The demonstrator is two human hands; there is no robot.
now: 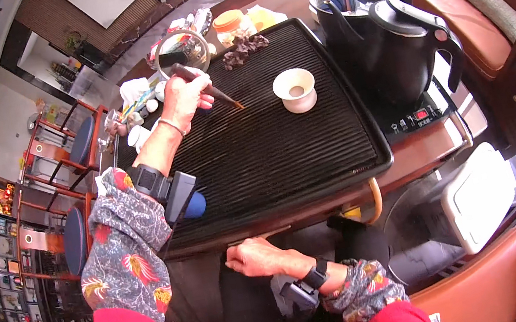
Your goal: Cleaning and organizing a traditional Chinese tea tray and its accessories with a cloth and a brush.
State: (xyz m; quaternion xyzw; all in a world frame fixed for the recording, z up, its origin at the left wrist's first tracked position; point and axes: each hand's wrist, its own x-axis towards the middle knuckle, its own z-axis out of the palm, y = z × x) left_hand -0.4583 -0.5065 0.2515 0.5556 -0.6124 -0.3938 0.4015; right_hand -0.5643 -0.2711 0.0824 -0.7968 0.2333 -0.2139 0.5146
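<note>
My left hand (186, 98) grips a dark wooden-handled tea brush (216, 94), its bristle tip down at the slats of the black ridged tea tray (271, 158). A white porcelain cup (306, 98) stands upright on the tray, right of the brush, with a small brownish center inside. A dark clump (244, 51), perhaps a tea pet, sits at the tray's back. My right hand (252, 256) is low by my thigh, just below the table's front edge, with fingers curled closed; what they hold, if anything, is hidden.
A black electric kettle (391, 55) stands right of the tray. Behind are an orange-lidded jar (231, 22) and a glass vessel (188, 41), with small cups (138, 137) at left. A white lidded bin (476, 198) is at lower right, chairs (82, 140) at left, a cushioned bench (470, 34) at right.
</note>
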